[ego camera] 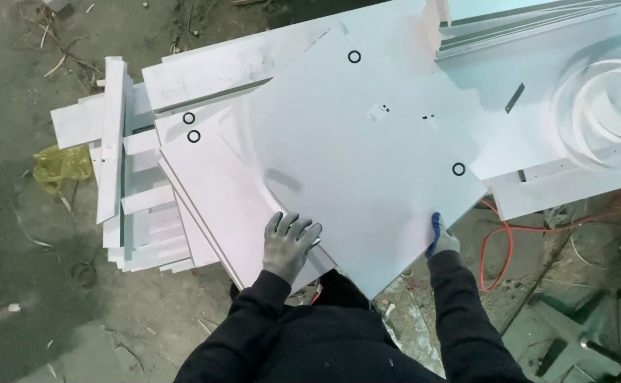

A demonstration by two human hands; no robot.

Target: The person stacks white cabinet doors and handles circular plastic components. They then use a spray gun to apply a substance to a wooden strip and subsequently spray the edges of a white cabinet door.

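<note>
- Left hand (pixel 290 243), in a grey glove, lies flat with fingers spread on the near edge of the white panel (pixel 367 156), lower centre of the frame.
- Right hand (pixel 441 239), blue-gloved, grips the panel's right near edge, fingers curled over it.
- Panel fills the centre, resting on a stack of boards (pixel 204 206) at left.
- Strips (pixel 115 135) lie at upper left, beside a yellow bag (pixel 61 167).
- Orange cable (pixel 509 245) runs at lower right.

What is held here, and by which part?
A large white flat board: right hand grips its near right edge; left hand lies flat on its near edge.
</note>
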